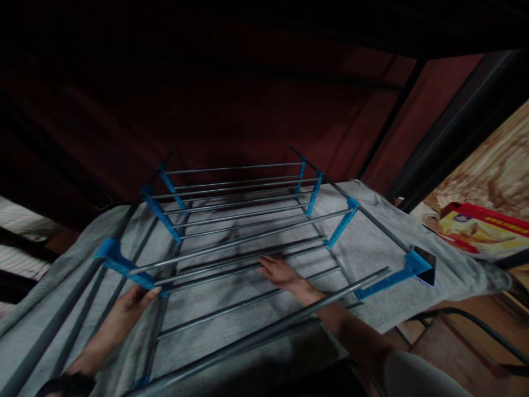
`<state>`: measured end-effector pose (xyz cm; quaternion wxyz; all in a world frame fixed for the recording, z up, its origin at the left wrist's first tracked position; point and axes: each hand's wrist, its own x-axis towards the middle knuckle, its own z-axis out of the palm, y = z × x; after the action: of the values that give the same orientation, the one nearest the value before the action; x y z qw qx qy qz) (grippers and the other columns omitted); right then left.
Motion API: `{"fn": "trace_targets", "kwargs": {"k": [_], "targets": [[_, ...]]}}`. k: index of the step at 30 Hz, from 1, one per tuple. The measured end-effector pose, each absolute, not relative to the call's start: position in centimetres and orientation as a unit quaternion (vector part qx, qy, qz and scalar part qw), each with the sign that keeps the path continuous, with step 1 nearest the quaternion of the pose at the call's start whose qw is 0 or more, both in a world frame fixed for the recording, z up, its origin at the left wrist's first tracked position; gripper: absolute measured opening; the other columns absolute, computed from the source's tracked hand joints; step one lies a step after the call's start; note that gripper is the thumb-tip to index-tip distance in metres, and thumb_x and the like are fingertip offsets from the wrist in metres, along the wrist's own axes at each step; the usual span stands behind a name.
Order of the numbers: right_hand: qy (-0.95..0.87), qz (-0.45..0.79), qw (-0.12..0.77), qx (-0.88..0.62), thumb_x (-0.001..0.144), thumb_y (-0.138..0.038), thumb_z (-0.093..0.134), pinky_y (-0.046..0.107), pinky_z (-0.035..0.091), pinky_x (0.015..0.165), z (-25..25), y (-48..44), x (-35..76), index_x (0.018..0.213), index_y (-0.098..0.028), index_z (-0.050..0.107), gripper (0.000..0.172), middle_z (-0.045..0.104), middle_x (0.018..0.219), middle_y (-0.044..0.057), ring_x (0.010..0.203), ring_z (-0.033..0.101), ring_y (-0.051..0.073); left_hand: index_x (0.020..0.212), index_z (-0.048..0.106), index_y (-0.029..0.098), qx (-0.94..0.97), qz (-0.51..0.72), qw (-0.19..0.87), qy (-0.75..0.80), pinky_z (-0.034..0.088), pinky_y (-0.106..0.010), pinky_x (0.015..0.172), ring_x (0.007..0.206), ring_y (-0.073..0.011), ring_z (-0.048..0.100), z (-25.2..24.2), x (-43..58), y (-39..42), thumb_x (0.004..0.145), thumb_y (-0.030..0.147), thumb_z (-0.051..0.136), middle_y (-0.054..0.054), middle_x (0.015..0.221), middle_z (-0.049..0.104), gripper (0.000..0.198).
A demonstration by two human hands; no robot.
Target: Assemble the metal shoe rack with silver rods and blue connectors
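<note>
— Although the head view is dim, how would you say the rack (pixel 239 220) handles?

— Light but awkward, I judge. It is thin metal tubes (pixel 231 205) plugged into blue plastic brackets (pixel 119 262). The tubes look stiff and smooth, so probably slippery, and the joints look like the weak spots that could pull loose. I would take it by the brackets, or at the tube ends close to them, not mid-span.

— Where does it lie relative to the hands?

— Straight in front of the person, resting on a grey cloth (pixel 372 248) and reaching away in tiers. The left hand (pixel 126 306) is at the near-left corner, fingertips at the lower end of the bracket there; whether it grips or merely touches, I cannot tell. The right hand (pixel 281 273) lies open, palm down, fingers flat on the tubes in the middle, clasping nothing. The nearest tube (pixel 264 330) crosses over its forearm.

— Anything else about?

— A red box (pixel 483 229), well apart to the right, beyond the cloth's edge.
</note>
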<state>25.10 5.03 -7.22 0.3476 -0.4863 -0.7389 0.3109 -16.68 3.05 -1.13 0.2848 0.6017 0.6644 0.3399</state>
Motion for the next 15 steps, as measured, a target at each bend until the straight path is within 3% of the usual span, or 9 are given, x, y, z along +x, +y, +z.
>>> {"fn": "trace_targets", "kwargs": {"k": [3,9,15], "targets": [[-0.617,0.413,0.462,-0.486,0.08,-0.032,0.067,0.049,0.039,0.111,-8.0,4.3,25.8,0.1,-0.026,0.071,0.021,0.069,0.116,0.007,0.117,0.059,0.027,0.086,0.067,0.023,0.589,0.353,0.337,0.645,0.051,-0.046,0.099,0.097,-0.0293,0.066,0.0,-16.2,2.3,0.058,0.075,0.074,-0.002,0.092,0.074,0.059],[-0.407,0.575,0.563,-0.433,0.079,-0.04,0.063,0.047,0.056,0.095,-7.5,4.0,28.5,0.086,-0.027,0.065,0.015,0.073,0.092,0.004,0.095,0.07,0.023,0.103,0.067,0.018,0.586,0.393,0.355,0.613,0.05,-0.048,0.1,0.1,-0.0285,0.066,2.7,-15.1,1.5,0.062,0.071,0.074,-0.009,0.105,0.073,0.067],[-0.242,0.631,0.629,-0.384,0.082,-0.03,0.063,0.032,0.061,0.084,-5.4,4.8,29.6,0.077,-0.026,0.056,0.01,0.07,0.075,-0.001,0.077,0.071,0.014,0.095,0.069,0.019,0.582,0.392,0.338,0.627,0.054,-0.046,0.095,0.098,-0.0301,0.068,3.0,-14.9,1.4,0.052,0.075,0.076,-0.008,0.101,0.075,0.071]]}}
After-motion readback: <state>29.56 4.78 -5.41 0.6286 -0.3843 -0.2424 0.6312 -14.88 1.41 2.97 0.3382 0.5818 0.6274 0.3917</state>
